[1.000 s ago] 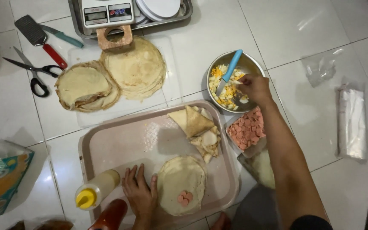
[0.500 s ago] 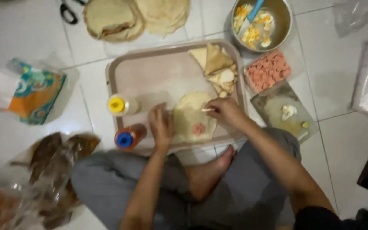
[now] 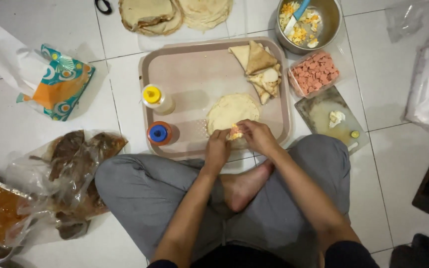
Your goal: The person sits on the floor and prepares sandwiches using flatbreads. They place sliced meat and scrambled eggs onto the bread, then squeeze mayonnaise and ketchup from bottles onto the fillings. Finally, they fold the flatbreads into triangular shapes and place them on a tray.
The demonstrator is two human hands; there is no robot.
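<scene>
Flatbread (image 3: 230,110), round and pale, lies flat at near centre of beige tray (image 3: 194,69). Both forearms reach forward over crossed legs, hands meeting at its near edge. Left hand (image 3: 218,148) curls fingers down, pinching the edge beside yellow filling (image 3: 235,132). Right hand (image 3: 255,135) closes fingertips on the same edge and filling. Half a second ago the hands sat apart on the bread; now they touch, and pink filling no longer shows.

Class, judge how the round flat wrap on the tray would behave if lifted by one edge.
The wrap looks thin and lies flat on the tray, so it would probably droop. Folded triangles nearby suggest it bends without cracking. It probably tears easily.
</scene>
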